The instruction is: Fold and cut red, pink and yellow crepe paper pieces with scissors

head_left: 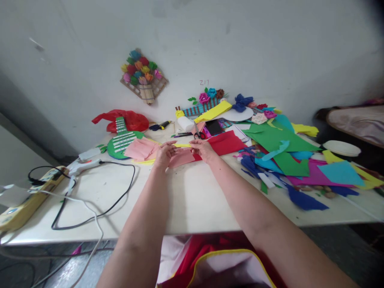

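Observation:
Both my forearms reach over the white table (186, 200). My left hand (164, 153) and my right hand (203, 149) are closed on a pink paper sheet (183, 158), pinching its top edge from either side. The sheet lies flat on the table between them. A yellow strip (182, 145) shows just behind my fingers. Beside the left hand lies a stack of pink sheets (139, 149). A red sheet (225, 143) lies just right of my right hand.
Scissors (197, 134) lie behind my hands. A green paper guitar (123, 138), a red plastic bag (132, 119) and a glue gun (85, 165) with a black cable (99, 212) occupy the left. Many coloured sheets (285, 152) cover the right. Paper flowers (142, 72) hang on the wall.

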Motion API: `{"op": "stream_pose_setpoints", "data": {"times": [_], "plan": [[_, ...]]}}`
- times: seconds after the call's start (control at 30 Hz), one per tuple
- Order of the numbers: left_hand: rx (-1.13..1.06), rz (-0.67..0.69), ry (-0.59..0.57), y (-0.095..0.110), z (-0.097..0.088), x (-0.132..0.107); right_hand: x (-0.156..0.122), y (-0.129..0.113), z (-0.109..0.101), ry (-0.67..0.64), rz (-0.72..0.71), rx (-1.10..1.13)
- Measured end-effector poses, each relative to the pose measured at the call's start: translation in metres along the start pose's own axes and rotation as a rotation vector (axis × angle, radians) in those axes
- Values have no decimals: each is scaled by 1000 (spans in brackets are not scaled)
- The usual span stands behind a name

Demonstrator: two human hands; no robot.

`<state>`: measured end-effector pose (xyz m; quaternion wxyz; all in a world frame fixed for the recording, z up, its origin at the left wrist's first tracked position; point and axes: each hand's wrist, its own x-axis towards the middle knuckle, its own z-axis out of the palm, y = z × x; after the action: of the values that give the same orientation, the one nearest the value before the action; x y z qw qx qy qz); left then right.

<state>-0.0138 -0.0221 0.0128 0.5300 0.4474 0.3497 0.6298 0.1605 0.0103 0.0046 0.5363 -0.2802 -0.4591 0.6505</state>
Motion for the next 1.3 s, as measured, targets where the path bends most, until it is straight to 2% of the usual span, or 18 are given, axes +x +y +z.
{"op": "stream_pose_setpoints", "data": {"times": [0.1,0.3,0.4,0.53,0.77,1.07,1.17,1.3], "plan": [[34,-14,-12,1,1,-1,1,0,0,16,8,-1],[56,-139,26,-2,10,-4,0,-1,4,58,-28,-41],[12,-183,-71,-6,14,-6,-2,1,8,52,-77,-74],[-67,-153,-174,-9,17,-7,-4,4,13,56,-118,-122],[-92,-129,-102,-11,17,-5,-3,10,16,58,-112,-191],[187,-44,33,-19,13,-1,-8,11,18,69,22,-317],[266,-17,36,-17,14,-1,-8,10,18,72,45,-324],[227,-22,33,-16,17,-3,-8,9,16,84,44,-302]]}}
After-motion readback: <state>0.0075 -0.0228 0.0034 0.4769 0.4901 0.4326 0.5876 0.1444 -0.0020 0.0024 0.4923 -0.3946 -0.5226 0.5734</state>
